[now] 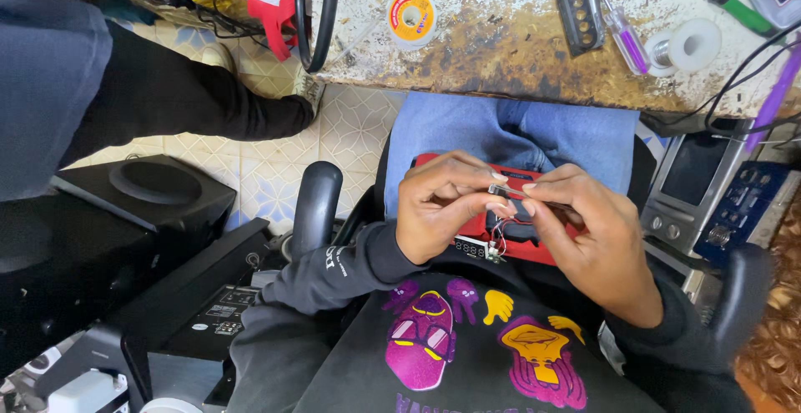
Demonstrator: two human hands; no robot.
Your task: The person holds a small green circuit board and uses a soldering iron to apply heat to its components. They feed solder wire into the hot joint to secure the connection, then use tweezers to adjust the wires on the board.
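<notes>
Left hand [442,209] and right hand [588,229] meet over the lap, fingertips pinching a thin metal strip [511,190] lying left to right. Beneath sits a flat red plastic device [542,250] with thin wires [499,234] and a small display board [474,249]. A stained worktop [501,46] with solder spools lies beyond.

Red device [534,250], blue jeans [509,133], rust-stained white workbench [501,37], purple-and-yellow printed black shirt [467,355].
</notes>
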